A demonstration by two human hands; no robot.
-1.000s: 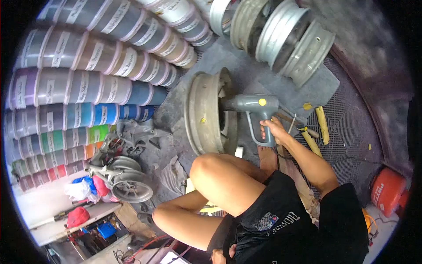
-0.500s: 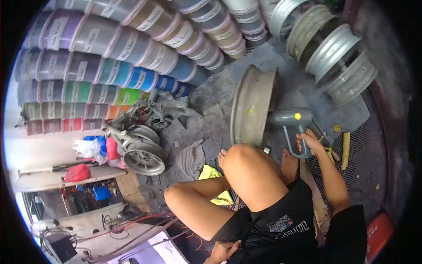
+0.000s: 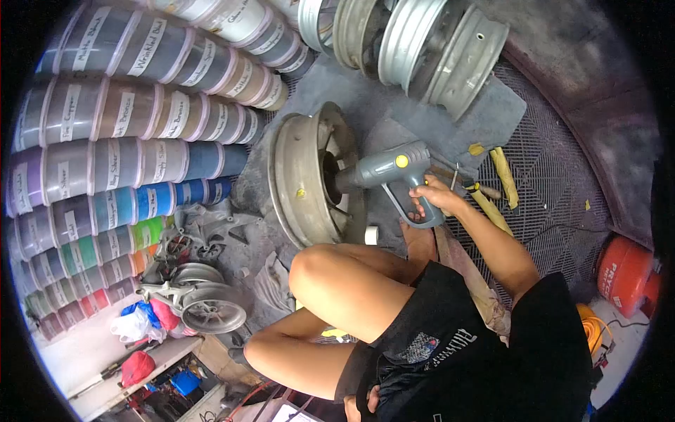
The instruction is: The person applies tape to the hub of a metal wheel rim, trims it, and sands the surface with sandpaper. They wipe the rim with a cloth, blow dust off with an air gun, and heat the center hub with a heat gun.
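Observation:
My right hand (image 3: 437,199) is wrapped around the handle of a grey heat gun (image 3: 390,165) with a yellow dot on its side. Its dark nozzle points left into the open side of a dull grey wheel rim (image 3: 297,184), which stands upright on the floor before my knees. I cannot tell whether the nozzle touches the metal. A small yellow mark shows on the rim's outer face. Low in the view, my left hand (image 3: 365,404) lies against my black shorts (image 3: 422,344), fingers curled; whatever is inside them is hidden, and the frame's edge cuts the hand off.
Labelled tubs (image 3: 112,165) are stacked along the left. More wheel rims (image 3: 411,42) stand at the top. Smaller spoked wheels (image 3: 214,308) and grey metal parts lie at left. Yellow rolls (image 3: 505,177) rest on black floor grating. A red cylinder (image 3: 624,274) stands right.
The view has turned, so the rim, heat gun and tubs sit further left. The gun's nozzle now reaches into the rim's open side. My right hand keeps its grip.

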